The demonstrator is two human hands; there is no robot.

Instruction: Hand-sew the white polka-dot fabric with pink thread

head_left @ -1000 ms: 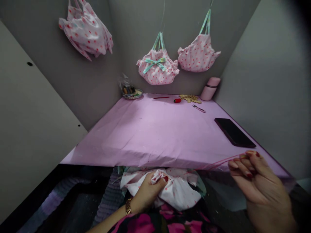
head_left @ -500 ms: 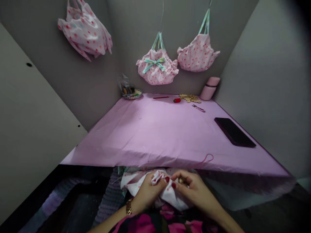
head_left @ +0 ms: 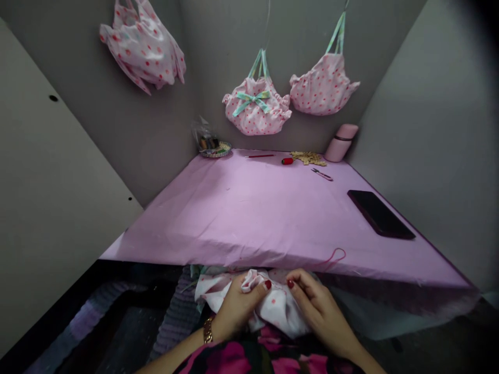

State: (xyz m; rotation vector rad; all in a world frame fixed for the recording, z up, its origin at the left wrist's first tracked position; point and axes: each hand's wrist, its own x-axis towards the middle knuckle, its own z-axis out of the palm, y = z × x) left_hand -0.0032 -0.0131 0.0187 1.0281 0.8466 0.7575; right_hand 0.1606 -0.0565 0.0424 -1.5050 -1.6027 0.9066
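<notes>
My left hand (head_left: 242, 300) is closed on a piece of white dotted cloth (head_left: 275, 306), its thumb pressing a gathered fold. My right hand (head_left: 315, 301) is beside the cloth's right part, thumb and forefinger pinched together. Whatever sits between those fingertips is too small to make out. The cloth lies bunched over my lap, below the table's front edge, with reddish dots on it. A loop of pink thread (head_left: 338, 254) rests on the front edge of the table, just beyond my right hand.
The table (head_left: 234, 208) has a pink cover. On it are a dark phone (head_left: 380, 214), thread snips (head_left: 322, 174), a red spool (head_left: 287, 161), a red pencil-like stick (head_left: 260, 156), beige pieces (head_left: 310, 158), a pink bottle (head_left: 341, 143) and a basket (head_left: 222, 151). Dotted garments (head_left: 259, 119) hang above.
My right hand has moved slightly right, its fingertips drawing away from my left thumb. The left hand keeps its hold on the cloth. The view has shifted a little.
</notes>
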